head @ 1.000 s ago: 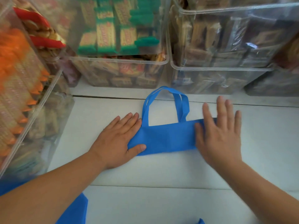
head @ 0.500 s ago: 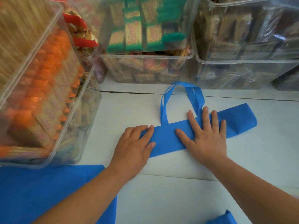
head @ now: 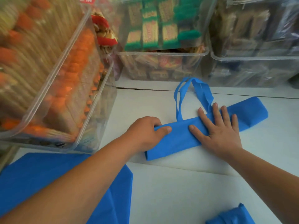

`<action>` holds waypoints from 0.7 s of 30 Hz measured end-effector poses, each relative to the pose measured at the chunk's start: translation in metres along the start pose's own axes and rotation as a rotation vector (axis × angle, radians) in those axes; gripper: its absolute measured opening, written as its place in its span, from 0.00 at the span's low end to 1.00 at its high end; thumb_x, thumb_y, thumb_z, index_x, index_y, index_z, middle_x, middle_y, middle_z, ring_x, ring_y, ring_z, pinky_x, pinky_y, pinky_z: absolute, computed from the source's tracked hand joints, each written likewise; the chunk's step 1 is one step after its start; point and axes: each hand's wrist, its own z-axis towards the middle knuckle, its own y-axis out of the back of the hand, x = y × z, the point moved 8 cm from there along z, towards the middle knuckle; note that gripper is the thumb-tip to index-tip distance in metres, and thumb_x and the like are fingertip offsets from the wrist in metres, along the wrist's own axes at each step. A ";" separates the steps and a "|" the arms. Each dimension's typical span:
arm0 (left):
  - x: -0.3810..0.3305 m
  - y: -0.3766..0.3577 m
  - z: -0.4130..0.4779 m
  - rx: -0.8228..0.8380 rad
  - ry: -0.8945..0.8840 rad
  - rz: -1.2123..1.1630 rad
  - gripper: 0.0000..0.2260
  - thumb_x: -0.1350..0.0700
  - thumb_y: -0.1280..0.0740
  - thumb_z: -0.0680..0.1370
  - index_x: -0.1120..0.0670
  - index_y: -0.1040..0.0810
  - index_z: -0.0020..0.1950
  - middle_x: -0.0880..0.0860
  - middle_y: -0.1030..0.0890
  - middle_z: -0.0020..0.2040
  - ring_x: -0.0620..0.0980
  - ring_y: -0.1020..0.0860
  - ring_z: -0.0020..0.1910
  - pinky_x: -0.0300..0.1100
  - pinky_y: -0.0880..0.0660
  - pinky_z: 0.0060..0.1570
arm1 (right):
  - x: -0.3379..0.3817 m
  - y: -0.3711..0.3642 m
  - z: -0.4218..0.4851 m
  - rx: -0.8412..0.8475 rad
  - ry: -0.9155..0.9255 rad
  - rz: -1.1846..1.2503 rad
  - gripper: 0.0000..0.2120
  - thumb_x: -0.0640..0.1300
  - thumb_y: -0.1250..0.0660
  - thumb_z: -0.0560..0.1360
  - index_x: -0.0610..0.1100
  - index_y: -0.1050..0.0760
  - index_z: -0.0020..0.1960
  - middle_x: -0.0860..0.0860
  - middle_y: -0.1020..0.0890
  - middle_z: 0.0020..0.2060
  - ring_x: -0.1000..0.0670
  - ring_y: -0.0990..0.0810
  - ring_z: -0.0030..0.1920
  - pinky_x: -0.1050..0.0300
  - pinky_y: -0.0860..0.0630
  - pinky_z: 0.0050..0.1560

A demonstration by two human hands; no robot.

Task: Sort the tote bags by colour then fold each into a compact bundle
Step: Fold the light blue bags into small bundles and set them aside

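1. Far left: clear plastic bin (head: 48,81) of orange-wrapped biscuit packs. Below it, a flat blue fabric tote bag (head: 29,178) lies on the white desk (head: 178,191).
2. Left hand (head: 145,133): fingers curled, thumb on top, pinching the left end of a blue tote bag folded into a long strip (head: 176,141).
3. Strip lies mid-desk, its looped handles (head: 203,92) pointing away from the person.
4. Right hand (head: 218,131): flat, fingers spread, pressing on the strip.
5. Bottom right: folded blue fabric bundle (head: 233,215).

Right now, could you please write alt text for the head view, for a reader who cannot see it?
A blue tote, folded into a long strip, lies on a white table; the left hand pinches its left end and the right hand presses flat on its middle. Its handles point toward clear snack bins. A flat blue bag lies nearer.
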 end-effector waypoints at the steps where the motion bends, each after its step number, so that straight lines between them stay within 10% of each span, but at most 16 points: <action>1: -0.004 0.001 -0.010 0.014 -0.010 -0.062 0.16 0.42 0.34 0.81 0.52 0.25 0.40 0.48 0.25 0.36 0.48 0.27 0.37 0.44 0.31 0.38 | 0.002 0.000 -0.002 0.006 0.022 0.010 0.40 0.81 0.65 0.70 0.70 0.59 0.79 0.52 0.63 0.82 0.47 0.65 0.81 0.41 0.66 0.79; 4: -0.001 0.005 -0.049 0.061 0.065 -0.331 0.04 0.52 0.34 0.81 0.44 0.20 0.53 0.48 0.21 0.40 0.45 0.23 0.38 0.36 0.28 0.37 | 0.025 0.000 -0.017 -0.080 0.169 0.086 0.37 0.80 0.57 0.72 0.71 0.45 0.78 0.46 0.51 0.82 0.43 0.56 0.82 0.38 0.61 0.79; 6: 0.000 0.005 -0.074 0.131 0.100 -0.580 0.15 0.60 0.35 0.79 0.40 0.19 0.57 0.50 0.22 0.38 0.46 0.24 0.37 0.35 0.26 0.36 | 0.042 0.001 -0.031 -0.219 0.288 0.181 0.35 0.78 0.48 0.72 0.65 0.30 0.74 0.41 0.36 0.74 0.36 0.39 0.76 0.32 0.51 0.77; 9: 0.006 0.003 -0.097 0.165 0.071 -0.687 0.14 0.66 0.35 0.79 0.52 0.13 0.52 0.54 0.21 0.37 0.48 0.23 0.37 0.38 0.24 0.39 | 0.055 0.006 -0.042 -0.406 0.342 0.215 0.37 0.76 0.37 0.68 0.55 0.21 0.69 0.43 0.26 0.58 0.36 0.27 0.61 0.30 0.38 0.70; 16: 0.044 -0.001 -0.099 0.055 0.154 -0.427 0.22 0.30 0.40 0.77 0.44 0.17 0.53 0.36 0.17 0.48 0.36 0.21 0.49 0.37 0.28 0.52 | 0.056 0.010 -0.054 -0.229 0.206 0.246 0.43 0.83 0.41 0.63 0.56 0.18 0.64 0.53 0.25 0.61 0.48 0.33 0.71 0.36 0.36 0.72; 21: 0.062 -0.007 -0.104 -0.057 0.220 -0.461 0.14 0.48 0.24 0.76 0.43 0.23 0.58 0.47 0.15 0.47 0.44 0.18 0.46 0.39 0.22 0.49 | 0.079 0.005 -0.065 -0.033 0.038 0.205 0.49 0.89 0.49 0.59 0.61 0.28 0.69 0.56 0.34 0.71 0.50 0.50 0.81 0.37 0.55 0.79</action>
